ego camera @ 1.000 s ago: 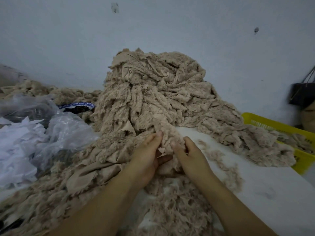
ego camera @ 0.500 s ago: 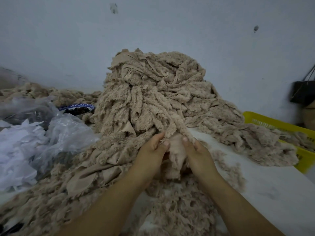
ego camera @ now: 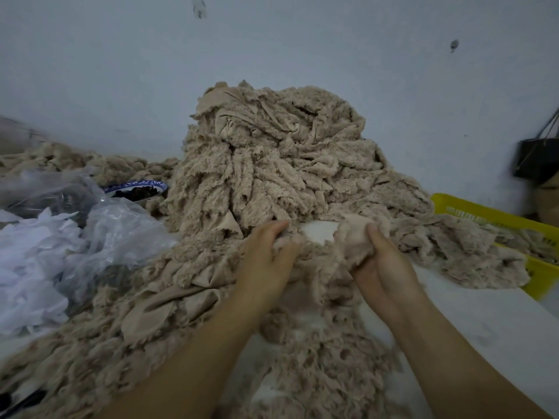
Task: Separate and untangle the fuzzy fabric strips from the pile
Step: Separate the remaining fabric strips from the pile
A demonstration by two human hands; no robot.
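Fuzzy fabric strips (ego camera: 230,182), beige and tangled, hang down the front of the pile (ego camera: 302,122), which stands on the white table (ego camera: 484,328) against the wall. More of the same material spreads from the pile's foot towards me and off to both sides.

Left hand (ego camera: 266,261): at the pile's foot, slightly left of its centre, back of the hand up. My fingers are curled down into the fleece and my thumb closes against them, so they grasp a tuft of the strips. The bare forearm runs in on a slant from my near left.

Right hand (ego camera: 381,267): at the pile's foot, to the right of its centre, turned partly palm-up. Thumb and fingers are clenched round a wad (ego camera: 352,240) of the same fabric, its smooth backing showing. The wad is lifted slightly off the table. The bare forearm runs in from my near right.

The two hands are apart, and a patch of bare table shows between them, just in front of the pile. Whether wad and tuft belong to one strip, I cannot tell.

Other items:
- To the right of the pile, a yellow basket (ego camera: 484,216), with fabric draped over its near rim.
- To the left of the pile, a clear plastic bag (ego camera: 121,234), white scraps (ego camera: 30,267), and a blue-rimmed bowl (ego camera: 136,189) with dark contents.
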